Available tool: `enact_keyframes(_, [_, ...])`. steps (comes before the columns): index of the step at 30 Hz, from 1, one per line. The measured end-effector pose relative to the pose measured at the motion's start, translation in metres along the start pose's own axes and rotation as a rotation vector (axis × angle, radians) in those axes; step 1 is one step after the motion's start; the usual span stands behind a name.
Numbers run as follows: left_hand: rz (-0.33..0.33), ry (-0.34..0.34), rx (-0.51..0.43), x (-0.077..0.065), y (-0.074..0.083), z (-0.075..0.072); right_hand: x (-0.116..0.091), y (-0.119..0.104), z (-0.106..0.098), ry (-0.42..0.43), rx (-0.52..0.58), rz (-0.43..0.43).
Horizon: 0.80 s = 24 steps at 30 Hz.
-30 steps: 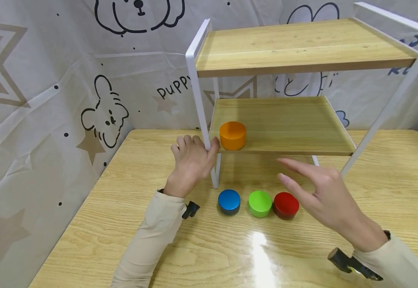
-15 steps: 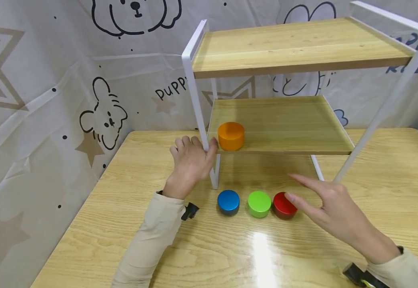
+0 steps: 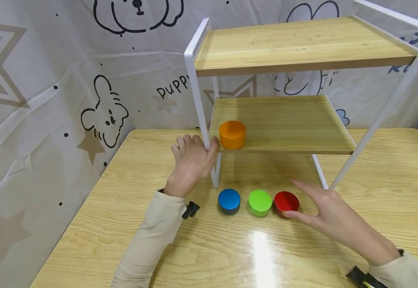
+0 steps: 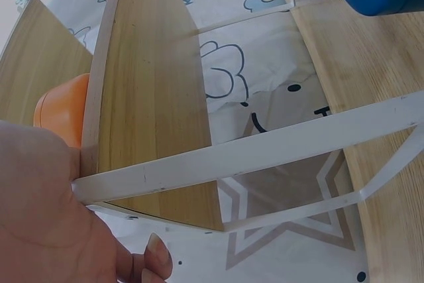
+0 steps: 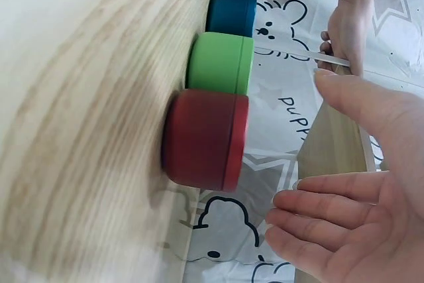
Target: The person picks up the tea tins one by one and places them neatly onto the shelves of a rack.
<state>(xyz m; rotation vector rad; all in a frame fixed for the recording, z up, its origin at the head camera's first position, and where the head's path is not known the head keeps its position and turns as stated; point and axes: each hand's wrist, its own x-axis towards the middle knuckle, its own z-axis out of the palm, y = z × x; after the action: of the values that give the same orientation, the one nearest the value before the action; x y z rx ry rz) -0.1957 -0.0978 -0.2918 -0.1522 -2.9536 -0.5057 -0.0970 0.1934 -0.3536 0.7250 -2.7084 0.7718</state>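
Note:
My left hand (image 3: 191,164) grips the white front post (image 3: 199,108) of a two-tier shelf rack, its thumb at the lower board's corner. In the left wrist view, fingertips (image 4: 158,254) curl past the post. Near that thumb, an orange round tin (image 3: 232,135) stands on the lower board. My right hand (image 3: 335,216) hovers over the table beside a red round tin (image 3: 286,203), thumb and fingers spread. The right wrist view shows a gap between its straight fingers and the red tin. A green tin (image 3: 260,203) stands close left of the red one, then a blue tin (image 3: 229,201).
The rack's upper board (image 3: 302,44) overhangs the lower board (image 3: 284,124). Its slanted right post (image 3: 374,120) rises behind my right hand. A printed cloth (image 3: 151,72) hangs behind the wooden table (image 3: 151,160).
My right hand has come down and slightly right, from in front of the lower board to beside the red tin. My left hand has stayed on the post.

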Motion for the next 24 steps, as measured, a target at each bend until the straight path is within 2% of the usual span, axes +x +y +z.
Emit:
enact_keyframes(7, [-0.001,-0.004,0.001,0.000,0.001,-0.001,0.001,0.006,0.004,-0.072,-0.027,0.029])
enact_keyframes(19, [0.002,-0.002,0.004,0.001,0.000,-0.001,0.001,0.018,0.020,-0.077,-0.007,-0.005])
enact_keyframes(24, [0.001,0.003,-0.002,0.000,0.001,0.000,0.000,0.020,0.025,-0.053,-0.003,-0.024])
